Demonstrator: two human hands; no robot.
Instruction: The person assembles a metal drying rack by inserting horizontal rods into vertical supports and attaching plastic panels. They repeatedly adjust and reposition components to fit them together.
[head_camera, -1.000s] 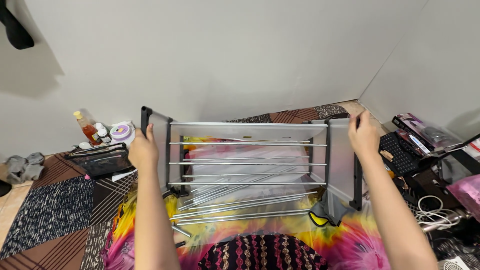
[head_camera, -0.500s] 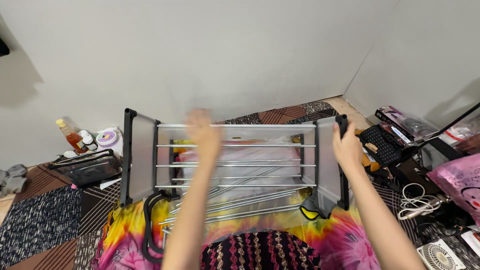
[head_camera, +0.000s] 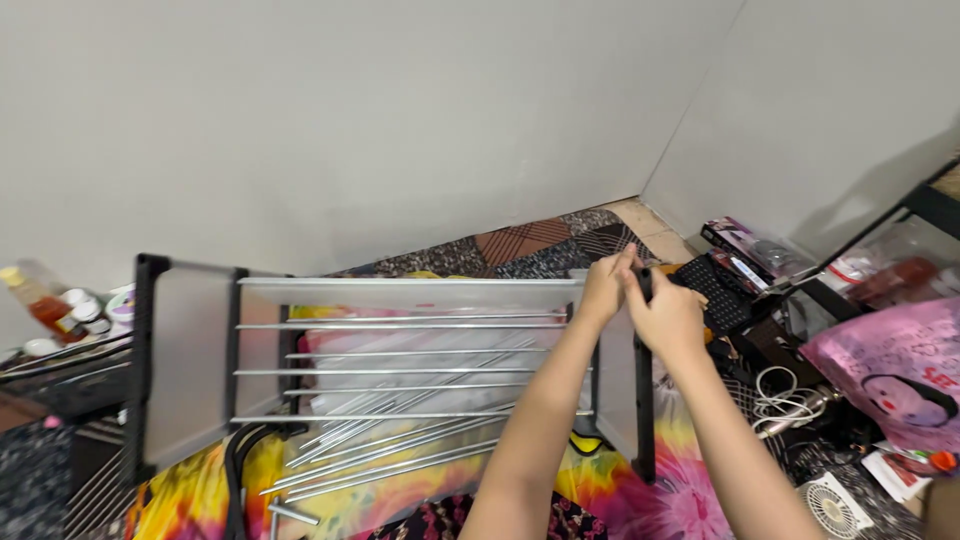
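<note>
Fingers of my left hand (head_camera: 603, 290) and right hand (head_camera: 668, 318) pinched the rack (head_camera: 400, 292)'s right end at center-right of frame, its rails running leftward.

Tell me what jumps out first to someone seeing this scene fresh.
A metal rack with silver rods fills the middle, standing on a bright tie-dye cloth. Both hands, left hand and right hand, meet at its upper right corner. A pink bag lies among clutter at the right.
</note>
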